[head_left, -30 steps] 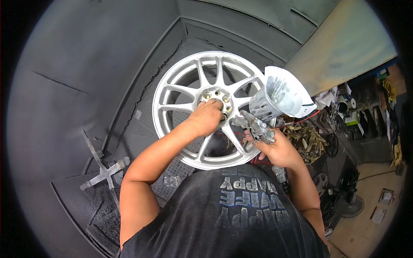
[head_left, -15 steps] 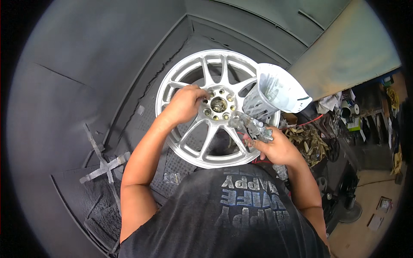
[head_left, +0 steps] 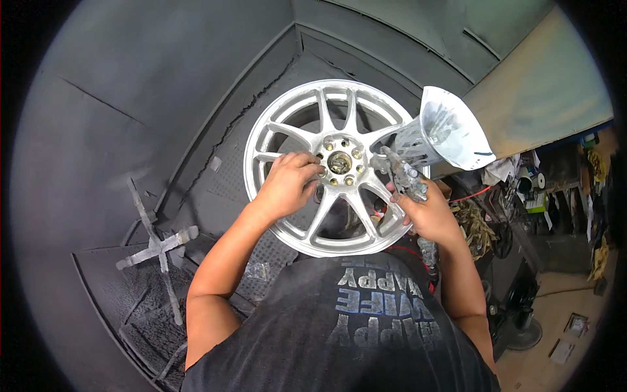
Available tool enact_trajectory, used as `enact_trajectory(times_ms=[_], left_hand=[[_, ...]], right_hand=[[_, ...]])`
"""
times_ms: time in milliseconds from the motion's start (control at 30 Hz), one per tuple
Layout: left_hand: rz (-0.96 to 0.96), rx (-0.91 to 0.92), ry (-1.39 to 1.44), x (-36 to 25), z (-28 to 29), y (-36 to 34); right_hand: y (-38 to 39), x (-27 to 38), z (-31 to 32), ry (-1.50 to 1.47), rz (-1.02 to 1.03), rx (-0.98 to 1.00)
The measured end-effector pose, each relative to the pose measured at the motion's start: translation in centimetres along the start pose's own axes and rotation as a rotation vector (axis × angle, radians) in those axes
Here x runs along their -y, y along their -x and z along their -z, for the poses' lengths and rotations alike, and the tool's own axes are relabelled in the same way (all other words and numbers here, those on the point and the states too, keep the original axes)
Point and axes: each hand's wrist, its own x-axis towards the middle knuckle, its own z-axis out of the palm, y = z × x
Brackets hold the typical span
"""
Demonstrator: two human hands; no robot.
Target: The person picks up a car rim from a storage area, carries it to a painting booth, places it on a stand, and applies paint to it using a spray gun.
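Note:
A silver multi-spoke car wheel (head_left: 313, 247) lies face up before me, a ring of holes round its hub. My left hand (head_left: 288, 183) is at the left of the hub, its bent fingertips touching the face beside the holes and the thumb curled below. In my right hand (head_left: 428, 212) is a paint-crusted spray gun (head_left: 406, 176), gripped by its handle over the right side of the wheel. Attached to the gun, a paint-streaked cup with a wide white flared top (head_left: 457, 127) tilts to the right above the rim. My fingers hide part of the gun.
To the lower left stands a paint-coated cross-shaped stand (head_left: 157, 248). Dark grey sheeting (head_left: 163, 72) covers the walls around the wheel. Crumpled masking paper (head_left: 471, 225), a red hose (head_left: 471, 194) and cluttered shelves (head_left: 555, 189) are on the right.
My left hand has shifted down along the left side of the hub, its fingers flatter against it. The spray gun and its cup have moved right and turned slightly.

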Motion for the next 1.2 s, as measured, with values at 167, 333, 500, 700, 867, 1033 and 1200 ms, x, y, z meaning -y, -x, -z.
enact_trajectory(times_ms=[167,333,500,700,867,1033,1200], left_hand=[[0.007,-0.021,0.014,-0.5,-0.6,0.1],[0.015,-0.072,-0.084,0.4,-1.2,-2.3],[0.1,-0.122,-0.207,1.8,-0.2,-5.8],[0.034,0.122,-0.375,1.8,-1.7,-6.5],[0.02,0.148,-0.407,2.4,-2.6,-6.1],[-0.045,0.187,-0.469,2.1,-2.2,-6.6],[-0.008,0.234,-0.434,2.6,-2.4,-7.2]], right_hand=[[1.0,-1.0,0.0,-0.077,0.014,0.027],[1.6,-0.8,-0.9,-0.075,-0.001,0.054],[1.6,-0.1,-1.3,-0.09,0.012,0.078],[1.7,0.1,-1.7,-0.137,0.025,0.061],[1.8,0.2,-1.6,-0.136,0.02,0.079],[1.6,-0.5,-1.7,-0.168,0.062,0.101],[1.7,-0.1,-2.2,-0.181,0.047,0.097]])
